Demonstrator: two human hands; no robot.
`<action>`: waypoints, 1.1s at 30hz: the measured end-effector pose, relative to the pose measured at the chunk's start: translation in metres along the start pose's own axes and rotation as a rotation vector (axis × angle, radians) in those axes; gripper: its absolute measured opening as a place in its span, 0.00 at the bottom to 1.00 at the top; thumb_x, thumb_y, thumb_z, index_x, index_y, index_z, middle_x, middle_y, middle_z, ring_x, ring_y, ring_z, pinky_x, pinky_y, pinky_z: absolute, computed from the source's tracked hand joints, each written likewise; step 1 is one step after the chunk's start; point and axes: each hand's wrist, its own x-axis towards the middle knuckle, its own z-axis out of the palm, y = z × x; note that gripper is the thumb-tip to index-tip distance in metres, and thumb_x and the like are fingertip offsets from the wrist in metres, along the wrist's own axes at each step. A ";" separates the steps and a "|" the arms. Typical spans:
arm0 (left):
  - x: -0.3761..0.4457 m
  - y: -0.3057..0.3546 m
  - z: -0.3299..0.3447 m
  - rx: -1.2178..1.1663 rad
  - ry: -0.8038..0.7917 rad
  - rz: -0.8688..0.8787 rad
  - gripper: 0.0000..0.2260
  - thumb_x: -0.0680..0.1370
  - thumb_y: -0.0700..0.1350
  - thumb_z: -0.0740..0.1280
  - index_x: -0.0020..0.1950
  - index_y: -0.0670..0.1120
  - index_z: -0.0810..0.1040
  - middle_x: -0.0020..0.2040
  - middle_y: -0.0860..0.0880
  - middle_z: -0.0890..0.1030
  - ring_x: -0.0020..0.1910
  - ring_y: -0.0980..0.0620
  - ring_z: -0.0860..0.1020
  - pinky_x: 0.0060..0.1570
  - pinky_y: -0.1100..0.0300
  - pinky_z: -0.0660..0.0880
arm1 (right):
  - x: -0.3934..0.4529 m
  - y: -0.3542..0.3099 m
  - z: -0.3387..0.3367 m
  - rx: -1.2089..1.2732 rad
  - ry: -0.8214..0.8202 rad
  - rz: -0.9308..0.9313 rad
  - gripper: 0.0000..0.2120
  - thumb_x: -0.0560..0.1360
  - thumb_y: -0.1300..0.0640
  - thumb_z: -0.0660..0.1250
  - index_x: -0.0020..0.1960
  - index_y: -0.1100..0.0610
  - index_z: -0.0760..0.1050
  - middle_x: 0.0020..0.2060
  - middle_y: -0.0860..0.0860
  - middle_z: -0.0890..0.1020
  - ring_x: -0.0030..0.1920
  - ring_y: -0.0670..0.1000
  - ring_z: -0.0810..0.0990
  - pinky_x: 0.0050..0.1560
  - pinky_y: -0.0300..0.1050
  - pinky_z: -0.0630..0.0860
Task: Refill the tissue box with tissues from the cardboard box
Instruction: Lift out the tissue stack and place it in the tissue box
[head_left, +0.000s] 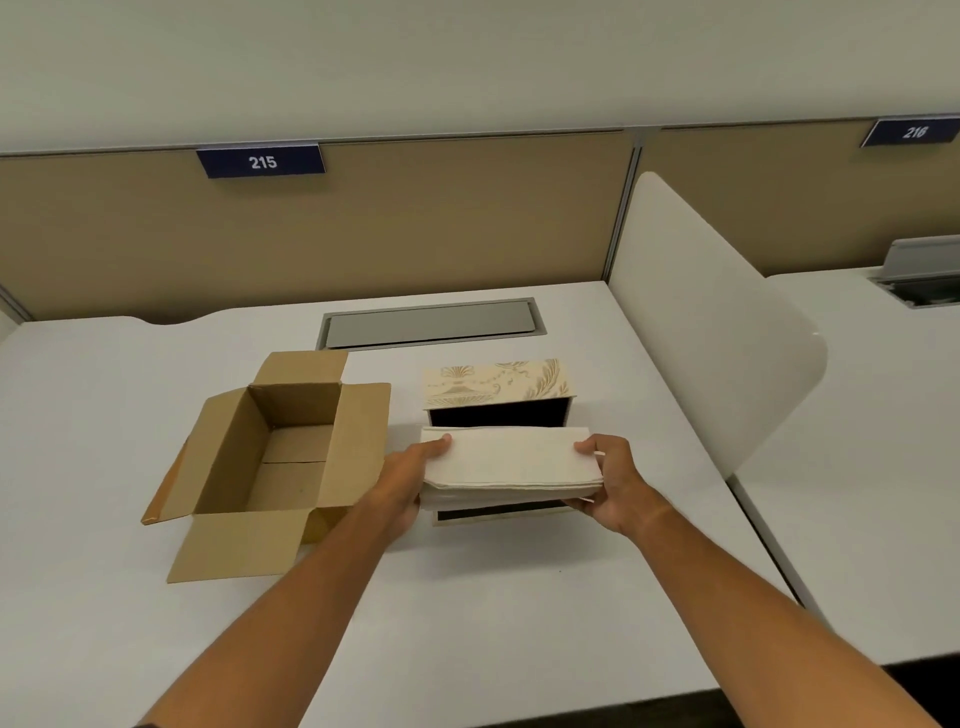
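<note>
A thick stack of cream tissues (506, 462) hangs just above the open tissue box (496, 387). My left hand (410, 475) grips the stack's left end and my right hand (608, 480) grips its right end. The tissue box has a cream lid with a gold pattern, tilted up at the back, and a dark inside; its near rim shows under the stack. To the left stands the brown cardboard box (280, 452), flaps spread open, with nothing visible inside.
Everything rests on a white desk (467, 623). A grey cable hatch (431, 323) lies behind the boxes. A tan partition with a "215" label (261, 162) closes the back. A white divider panel (717, 332) stands at the right.
</note>
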 end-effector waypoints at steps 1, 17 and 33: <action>0.004 -0.005 0.000 -0.013 0.002 -0.020 0.15 0.72 0.46 0.72 0.56 0.41 0.79 0.51 0.43 0.85 0.52 0.44 0.82 0.54 0.50 0.78 | 0.003 0.002 -0.002 -0.012 0.015 0.009 0.20 0.67 0.53 0.64 0.56 0.61 0.75 0.50 0.60 0.79 0.50 0.59 0.77 0.45 0.50 0.77; 0.064 -0.022 0.000 0.087 0.066 -0.140 0.16 0.76 0.49 0.66 0.60 0.42 0.76 0.57 0.43 0.81 0.58 0.41 0.78 0.63 0.45 0.72 | 0.049 0.006 0.016 -0.176 0.175 0.014 0.19 0.70 0.54 0.61 0.59 0.59 0.72 0.50 0.59 0.77 0.51 0.58 0.75 0.50 0.52 0.75; 0.083 -0.017 0.017 0.089 0.209 -0.125 0.12 0.78 0.47 0.65 0.59 0.43 0.75 0.56 0.44 0.80 0.58 0.43 0.76 0.62 0.48 0.73 | 0.089 -0.020 0.019 -0.432 0.163 0.043 0.13 0.74 0.53 0.60 0.55 0.58 0.71 0.48 0.57 0.76 0.51 0.57 0.74 0.57 0.53 0.74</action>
